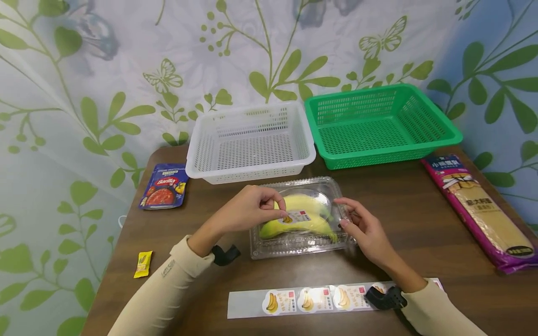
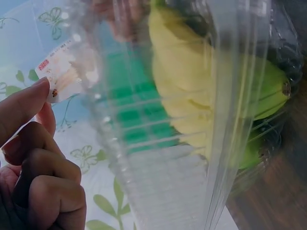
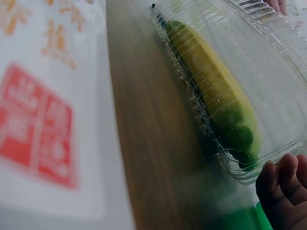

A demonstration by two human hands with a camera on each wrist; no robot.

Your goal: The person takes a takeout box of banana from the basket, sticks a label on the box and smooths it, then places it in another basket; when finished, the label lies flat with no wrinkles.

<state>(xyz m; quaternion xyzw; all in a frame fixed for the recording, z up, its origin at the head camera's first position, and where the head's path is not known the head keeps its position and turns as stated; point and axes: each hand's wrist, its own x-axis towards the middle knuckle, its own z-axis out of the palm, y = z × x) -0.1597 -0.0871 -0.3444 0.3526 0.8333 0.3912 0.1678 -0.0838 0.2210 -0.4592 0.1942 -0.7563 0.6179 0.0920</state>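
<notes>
A clear plastic clamshell box lies on the brown table with yellow-green bananas inside. My left hand pinches a banana sticker and holds it against the lid. In the left wrist view the sticker sits between thumb and forefinger beside the box, the bananas behind the plastic. My right hand holds the box's right end with curled fingers; in the right wrist view its fingertips touch the box's corner near the bananas.
A strip of banana stickers lies at the table's near edge. Behind the box stand a white basket and a green basket. A sauce pouch and small yellow packet lie left, a long pasta pack right.
</notes>
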